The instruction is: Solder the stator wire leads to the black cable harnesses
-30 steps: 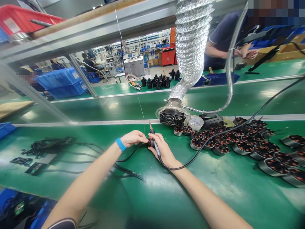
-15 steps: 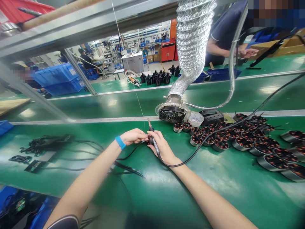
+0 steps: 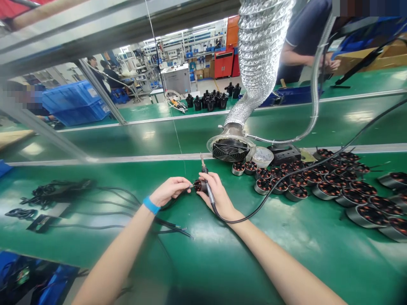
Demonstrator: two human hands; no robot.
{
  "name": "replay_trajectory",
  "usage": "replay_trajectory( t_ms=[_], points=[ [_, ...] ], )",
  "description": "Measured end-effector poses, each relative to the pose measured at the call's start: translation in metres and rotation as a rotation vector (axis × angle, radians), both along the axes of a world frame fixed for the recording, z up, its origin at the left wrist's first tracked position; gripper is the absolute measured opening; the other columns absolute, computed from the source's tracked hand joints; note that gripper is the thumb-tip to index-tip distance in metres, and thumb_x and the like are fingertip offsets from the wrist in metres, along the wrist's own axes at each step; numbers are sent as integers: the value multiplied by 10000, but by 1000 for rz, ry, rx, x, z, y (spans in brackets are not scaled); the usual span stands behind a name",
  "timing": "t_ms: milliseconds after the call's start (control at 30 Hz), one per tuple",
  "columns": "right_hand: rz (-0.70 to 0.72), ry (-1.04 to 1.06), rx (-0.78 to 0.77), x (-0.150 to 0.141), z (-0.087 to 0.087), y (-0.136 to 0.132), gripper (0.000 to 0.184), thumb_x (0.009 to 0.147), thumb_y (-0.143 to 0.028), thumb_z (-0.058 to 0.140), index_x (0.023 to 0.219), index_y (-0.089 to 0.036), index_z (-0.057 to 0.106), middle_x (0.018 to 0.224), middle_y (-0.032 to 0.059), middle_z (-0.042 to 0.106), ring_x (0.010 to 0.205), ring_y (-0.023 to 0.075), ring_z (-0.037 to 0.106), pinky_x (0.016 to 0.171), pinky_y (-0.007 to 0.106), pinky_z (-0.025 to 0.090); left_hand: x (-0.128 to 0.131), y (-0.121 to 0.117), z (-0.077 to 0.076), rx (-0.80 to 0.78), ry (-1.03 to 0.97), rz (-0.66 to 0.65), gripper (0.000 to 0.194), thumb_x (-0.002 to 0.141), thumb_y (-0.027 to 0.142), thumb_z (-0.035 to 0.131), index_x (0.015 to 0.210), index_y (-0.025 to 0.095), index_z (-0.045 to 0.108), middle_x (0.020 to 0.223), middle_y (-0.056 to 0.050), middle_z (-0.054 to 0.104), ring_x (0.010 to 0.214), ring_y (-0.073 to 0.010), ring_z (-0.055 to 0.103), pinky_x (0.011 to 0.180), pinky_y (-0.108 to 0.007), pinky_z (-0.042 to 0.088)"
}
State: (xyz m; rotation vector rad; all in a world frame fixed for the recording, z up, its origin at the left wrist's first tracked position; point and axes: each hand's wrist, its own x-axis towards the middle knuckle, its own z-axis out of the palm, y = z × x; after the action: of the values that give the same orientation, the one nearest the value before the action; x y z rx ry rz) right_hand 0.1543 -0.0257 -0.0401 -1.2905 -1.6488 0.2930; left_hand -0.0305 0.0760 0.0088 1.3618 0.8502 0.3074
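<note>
My right hand (image 3: 221, 198) is closed around a soldering iron (image 3: 209, 191), whose tip points up and away from me. The same hand's fingers also steady a small round motor stator (image 3: 199, 185) with copper windings on its open face. At the stator's left side, my left hand (image 3: 170, 190), with a blue wristband, pinches the end of a black cable (image 3: 188, 189). Whether the cable's wires touch the windings is too small to tell. A thin wire (image 3: 177, 132) hangs from above, just beyond my left fingertips.
Rows of motor stators (image 3: 324, 188) stand to the right, crossed by the iron's cord (image 3: 260, 212). A fume fan (image 3: 230, 151) on a foil duct (image 3: 263, 51) is ahead, beside a white tub (image 3: 262, 156). Black cables (image 3: 173, 226) lie left. A co-worker's arm (image 3: 297, 57) is across the bench.
My left hand has drawn back slightly to the left from the stator, exposing more of its face. The thin hanging wire has shifted left. My right hand keeps its hold.
</note>
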Motion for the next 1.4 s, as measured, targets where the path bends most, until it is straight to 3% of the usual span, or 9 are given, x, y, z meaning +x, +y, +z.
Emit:
replay_trajectory(
  t_ms=[100,200,533,633,800,1033,1400],
  points=[
    [-5,-3,1,0,0,0,637,852,-75,613,1408,-271,370,1271,107,446,1084,225,622,971,405,540,-1,-4,-5,47,-40,18,345,771,443,724,904,129,669,647,6,600,453,-39,280,437,-223,117],
    [-16,-21,-9,-1,2,-1,632,856,-75,607,1407,-271,371,1269,107,446,1063,225,625,953,406,547,1,-4,-7,107,-50,59,325,754,420,734,877,126,669,564,40,520,472,-55,348,455,-207,198],
    [3,-48,10,-6,2,-3,627,857,-106,615,1409,-273,370,1264,122,427,920,200,651,867,394,572,3,-2,-7,40,-86,45,348,802,459,686,909,132,629,540,86,345,469,-58,241,447,-212,160],
    [-5,-51,12,-5,1,-2,621,856,-115,623,1407,-265,378,1254,119,433,965,214,643,888,394,566,3,0,-8,43,-83,50,351,797,462,684,900,130,641,541,75,383,475,-63,273,450,-210,182],
    [-64,-58,51,-5,-7,0,601,865,-179,634,1407,-277,395,1260,114,452,1089,262,622,930,412,557,6,-5,-3,218,-48,93,340,797,460,664,894,135,687,616,36,517,507,-68,362,483,-210,247],
    [-118,-67,116,-1,-26,13,541,870,-262,598,1378,-346,432,1239,107,486,1005,277,673,838,428,609,21,0,-11,337,-64,159,221,679,358,724,652,143,682,599,-4,594,565,-117,483,590,-259,354],
    [-182,-15,209,3,-46,28,528,792,-169,593,1285,-348,534,1126,86,552,932,273,701,730,381,622,23,9,-21,419,-2,143,164,685,324,685,654,163,689,596,2,606,561,-134,498,544,-259,347]
  ],
)
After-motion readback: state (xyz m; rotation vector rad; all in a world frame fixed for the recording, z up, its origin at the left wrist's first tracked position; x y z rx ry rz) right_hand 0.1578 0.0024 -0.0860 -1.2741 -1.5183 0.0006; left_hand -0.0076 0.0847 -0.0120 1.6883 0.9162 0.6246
